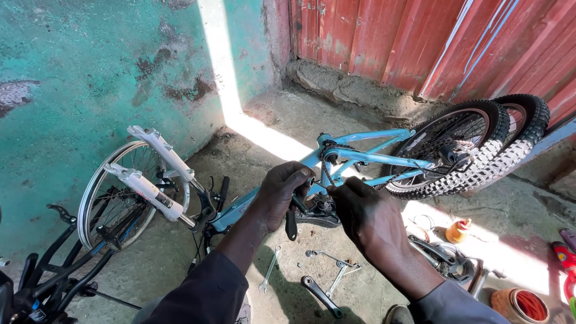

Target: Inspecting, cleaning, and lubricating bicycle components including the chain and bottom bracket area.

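— rough concrete floor, with a peeling teal wall on the left and red corrugated sheeting behind. what lies on it?

— a light blue bicycle frame, upside down, rear knobby tyre toward the red sheeting, white suspension fork pointing up by the teal wall. a loose spoked wheel leans against that wall just behind the fork.

— and the hands?

— both meet at the middle of the frame, at the crank area. the left hand has its grip clenched round the frame there, fingers curled over the top. the right hand is closed too, fingertips pinching something small beside the black chainring; what exactly it grasps i cannot tell.

— anything below them?

— a wrench, a black crank arm and a few small metal parts lie on the floor under the hands. to the right, a small orange bottle stands in the sun, and a round tin with a red inside sits near the lower edge. a dark bicycle fills the lower left corner.
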